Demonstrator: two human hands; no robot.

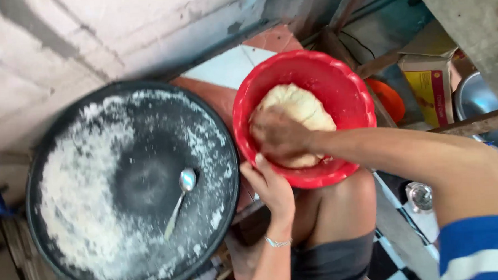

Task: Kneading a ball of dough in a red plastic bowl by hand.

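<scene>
The right hand (pixel 279 134) presses, fingers curled, into the dough (pixel 300 108) in the red bowl (pixel 335 76). The left hand (pixel 272 186) grips the bowl's near rim, beside a floured black pan (pixel 94 134) holding a spoon (pixel 180 200).

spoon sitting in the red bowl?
No, the metal spoon lies on the floured black round tray, while the red bowl holds only dough.
</scene>
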